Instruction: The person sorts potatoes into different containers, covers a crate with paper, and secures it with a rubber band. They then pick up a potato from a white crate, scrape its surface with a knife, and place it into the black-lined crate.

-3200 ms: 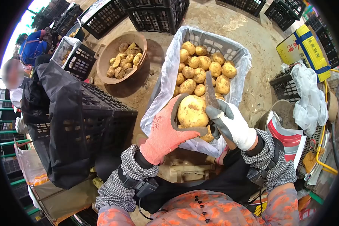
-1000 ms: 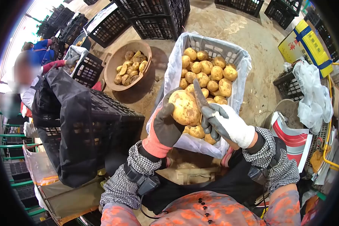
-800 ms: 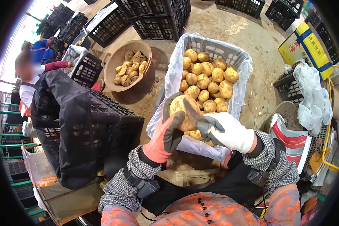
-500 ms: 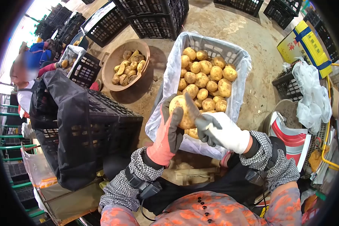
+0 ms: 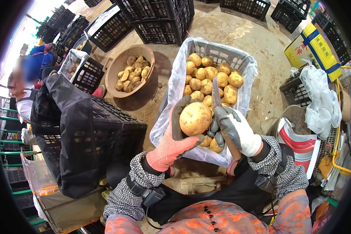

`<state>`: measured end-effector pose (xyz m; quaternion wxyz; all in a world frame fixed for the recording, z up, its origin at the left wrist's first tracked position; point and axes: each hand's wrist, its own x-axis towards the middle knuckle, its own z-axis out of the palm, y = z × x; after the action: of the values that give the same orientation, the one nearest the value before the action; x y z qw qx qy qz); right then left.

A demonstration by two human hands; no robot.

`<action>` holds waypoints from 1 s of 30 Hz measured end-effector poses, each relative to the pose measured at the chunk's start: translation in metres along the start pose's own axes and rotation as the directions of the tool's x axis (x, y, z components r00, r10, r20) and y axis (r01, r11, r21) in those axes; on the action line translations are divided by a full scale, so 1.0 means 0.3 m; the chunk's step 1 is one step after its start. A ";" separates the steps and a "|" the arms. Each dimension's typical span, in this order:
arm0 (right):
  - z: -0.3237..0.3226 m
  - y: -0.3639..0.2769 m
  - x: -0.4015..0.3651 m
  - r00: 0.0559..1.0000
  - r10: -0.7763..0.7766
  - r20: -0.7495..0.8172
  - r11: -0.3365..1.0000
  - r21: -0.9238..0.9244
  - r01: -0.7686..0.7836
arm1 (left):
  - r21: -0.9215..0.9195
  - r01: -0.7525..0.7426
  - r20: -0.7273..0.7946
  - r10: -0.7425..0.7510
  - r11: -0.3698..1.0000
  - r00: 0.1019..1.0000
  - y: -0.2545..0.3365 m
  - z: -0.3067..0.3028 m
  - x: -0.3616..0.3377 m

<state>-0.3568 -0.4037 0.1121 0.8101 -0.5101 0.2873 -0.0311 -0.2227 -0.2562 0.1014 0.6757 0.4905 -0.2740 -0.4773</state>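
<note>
A large pale potato rests in my left hand, which wears a pink glove with grey palm; its thumb stretches out below the potato. My right hand, in a white and grey glove, is wrapped round a knife. The stained blade points away from me, and the handle end shows below the hand. Fingers of the right hand are close to the potato's right side. Both hands are over the near part of a crate lined with white sheeting, which holds many potatoes.
To the left of the lined crate stands a brown basin with dirty and cut potatoes. A black crate draped with dark cloth is near my left side. On the right are a yellow box, white plastic bags and a bucket. A person sits at far left.
The knife has moved off the potato and now points upright away from me. My left hand has opened its thumb outward, so more of the potato shows.
</note>
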 end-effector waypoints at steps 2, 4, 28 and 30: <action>-0.004 0.013 0.001 0.999 -0.021 0.032 0.999 -0.027 0.022 | 0.035 0.060 -0.031 -0.059 0.998 0.998 0.016 0.007 -0.001; -0.028 0.011 -0.003 0.981 -0.041 0.189 0.990 -0.127 0.066 | 0.015 0.024 -0.045 -0.023 1.000 0.999 -0.002 0.002 -0.004; -0.028 0.055 0.021 0.916 -0.316 0.245 0.759 -0.514 0.399 | -0.160 -0.057 -0.127 0.037 0.986 0.991 -0.067 -0.042 -0.034; -0.011 -0.026 -0.012 0.959 0.076 0.273 0.860 -0.505 0.076 | -0.087 -0.059 -0.154 0.045 0.994 0.987 -0.032 -0.014 -0.031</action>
<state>-0.3594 -0.4088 0.1191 0.6786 -0.7054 0.1662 0.1196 -0.2266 -0.2465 0.0920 0.7285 0.4868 -0.2121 -0.4328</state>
